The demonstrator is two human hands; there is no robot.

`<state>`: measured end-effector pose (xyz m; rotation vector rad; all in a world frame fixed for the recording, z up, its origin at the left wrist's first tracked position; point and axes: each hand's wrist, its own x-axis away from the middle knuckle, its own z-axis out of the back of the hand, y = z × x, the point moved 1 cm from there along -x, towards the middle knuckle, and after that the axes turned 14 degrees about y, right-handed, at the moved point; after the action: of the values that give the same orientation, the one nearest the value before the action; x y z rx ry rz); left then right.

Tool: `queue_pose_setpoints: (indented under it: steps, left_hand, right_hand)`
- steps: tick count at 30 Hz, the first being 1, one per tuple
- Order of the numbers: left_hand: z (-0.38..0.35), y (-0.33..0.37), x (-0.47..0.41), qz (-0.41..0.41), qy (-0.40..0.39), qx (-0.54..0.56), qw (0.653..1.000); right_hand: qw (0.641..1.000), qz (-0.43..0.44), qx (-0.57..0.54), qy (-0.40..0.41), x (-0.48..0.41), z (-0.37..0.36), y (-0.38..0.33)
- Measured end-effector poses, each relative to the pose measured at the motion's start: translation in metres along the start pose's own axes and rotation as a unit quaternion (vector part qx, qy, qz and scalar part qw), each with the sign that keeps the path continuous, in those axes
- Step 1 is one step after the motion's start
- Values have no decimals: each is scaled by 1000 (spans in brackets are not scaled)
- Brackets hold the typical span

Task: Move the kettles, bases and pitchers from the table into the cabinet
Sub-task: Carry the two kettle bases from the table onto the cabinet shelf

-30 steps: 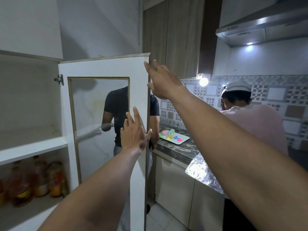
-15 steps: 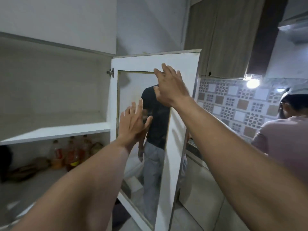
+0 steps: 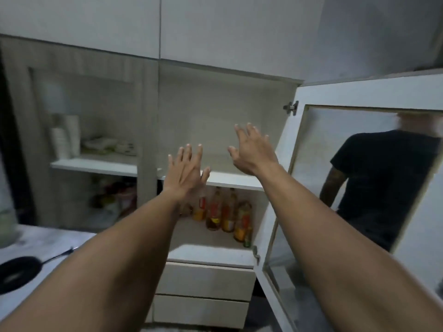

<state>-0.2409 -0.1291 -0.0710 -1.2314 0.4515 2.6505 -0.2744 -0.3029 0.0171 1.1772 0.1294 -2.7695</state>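
Head view: both hands, left hand (image 3: 185, 170) and right hand (image 3: 251, 149), fingers spread and empty, reach toward the open cabinet (image 3: 223, 116); a black kettle base (image 3: 18, 271) lies on the pale surface (image 3: 48, 240) at left.

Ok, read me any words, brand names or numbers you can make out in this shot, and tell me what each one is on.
No text can be read.
bottles on the lower cabinet shelf: red and yellow labels, print too blurred to read.
stacked white containers behind the glass door on the left: no legible marking.
black round base on the table: no visible lettering.
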Motion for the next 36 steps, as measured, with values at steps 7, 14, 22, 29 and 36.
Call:
queue_pose_setpoints:
  steps: [7,14,22,29,36]
  left_hand:
    - [25,-135,9,67,7,-102,993]
    - [51,-246,29,127,-3,-196,972]
    - [58,-349,75,225,-21,-242,944]
    - [36,-421,106,320,-16,-289,902]
    - [8,-457,148,435,12,-311,845]
  right_hand:
    - [992,54,-104,-39,-34,-89,-121]
    - [974,101,-190,-70,-55,-154,-232]
    - [943,179,-254,-120,-57,-238,-338]
    - [906,252,-299,-162,-61,-328,-407]
    - [854,330,-333,-226,-50,-405,-465]
